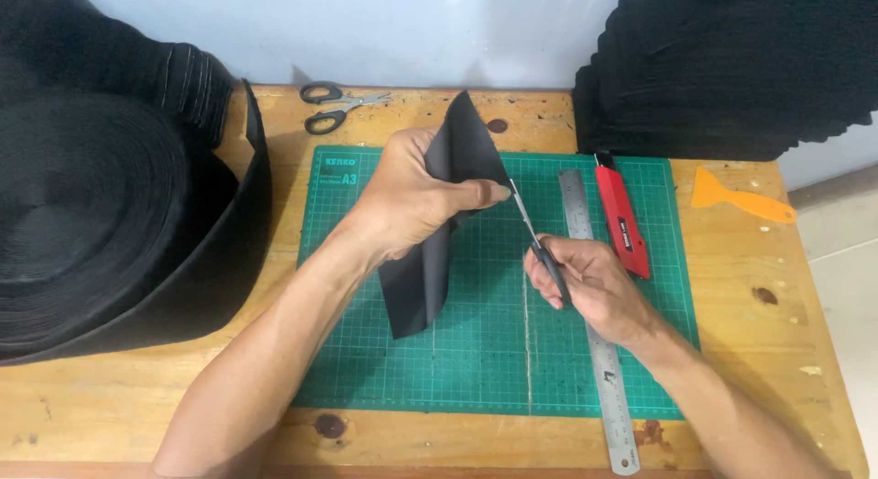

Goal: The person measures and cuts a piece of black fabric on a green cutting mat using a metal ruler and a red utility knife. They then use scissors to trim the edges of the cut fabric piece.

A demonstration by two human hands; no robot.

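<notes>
Your left hand (412, 200) is closed tight on a black sheet (430, 259), thumb pinching its right edge, mid-frame. Sheet stands nearly upright, long axis running top-centre down to centre, lower end near the green cutting mat (384, 369). Your right hand (590, 282) is curled around small scissors (535, 236), fingers in the handles; blades point up-left, tip touching the sheet edge by your thumb. Steel ruler (604, 369) & red utility knife (624, 221) lie just right. Spare scissors (338, 107) sit upper left on the counter (777, 333).
</notes>
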